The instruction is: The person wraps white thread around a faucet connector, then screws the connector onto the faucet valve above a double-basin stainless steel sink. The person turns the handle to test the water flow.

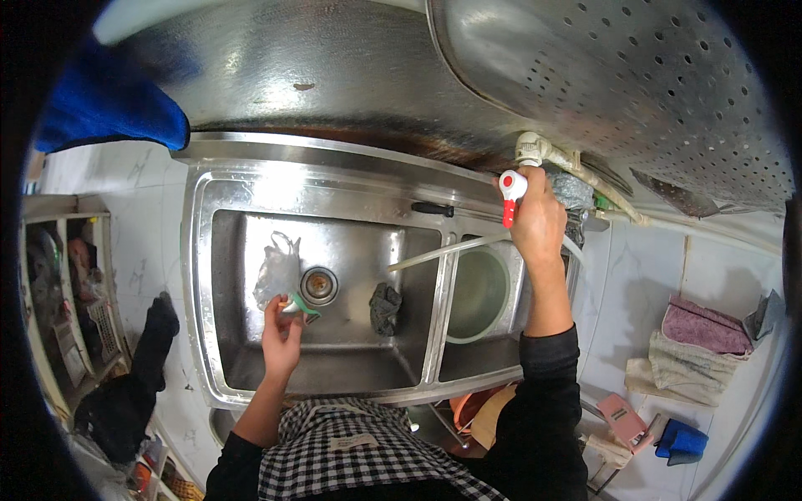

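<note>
My left hand is over the left basin of a steel sink, its fingers pinching a small green-and-white peeler. Beside it, a crumpled clear plastic bag lies next to the drain. My right hand reaches to the back right and grips a white tap with a red lever; part of the tap is hidden behind the fingers. From there a pale hose runs across the divider, its end over the left basin. No water is seen flowing out of it.
A dark grey cloth lies in the left basin. The right basin holds a pale green round bowl. A black-handled utensil rests on the back ledge. Perforated metal overhangs at back right; towels hang at right.
</note>
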Tool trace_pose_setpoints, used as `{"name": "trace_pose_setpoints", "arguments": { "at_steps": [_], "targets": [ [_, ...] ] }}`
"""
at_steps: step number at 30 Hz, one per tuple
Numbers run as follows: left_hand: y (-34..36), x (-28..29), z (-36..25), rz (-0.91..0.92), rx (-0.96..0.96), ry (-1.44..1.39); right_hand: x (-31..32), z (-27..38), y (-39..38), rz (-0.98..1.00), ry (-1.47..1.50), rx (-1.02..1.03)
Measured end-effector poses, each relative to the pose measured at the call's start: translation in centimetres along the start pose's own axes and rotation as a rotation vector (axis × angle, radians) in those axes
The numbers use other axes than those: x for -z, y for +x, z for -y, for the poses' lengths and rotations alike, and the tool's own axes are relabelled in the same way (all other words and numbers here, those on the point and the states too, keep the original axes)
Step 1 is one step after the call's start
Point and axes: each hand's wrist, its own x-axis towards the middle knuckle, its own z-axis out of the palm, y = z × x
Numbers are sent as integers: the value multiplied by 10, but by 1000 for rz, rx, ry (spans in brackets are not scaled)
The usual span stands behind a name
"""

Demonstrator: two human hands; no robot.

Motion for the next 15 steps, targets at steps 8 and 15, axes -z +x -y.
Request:
{"name": "trace_pose_setpoints", "arguments": {
  "at_steps": [8, 15],
  "targets": [
    [0, -8, 2, 19, 4, -4, -12, 1, -1, -128, 233, -61],
    [0, -10, 1, 15, 12, 15, -20, 1, -4, -167, 524, -202]
  ]
}}
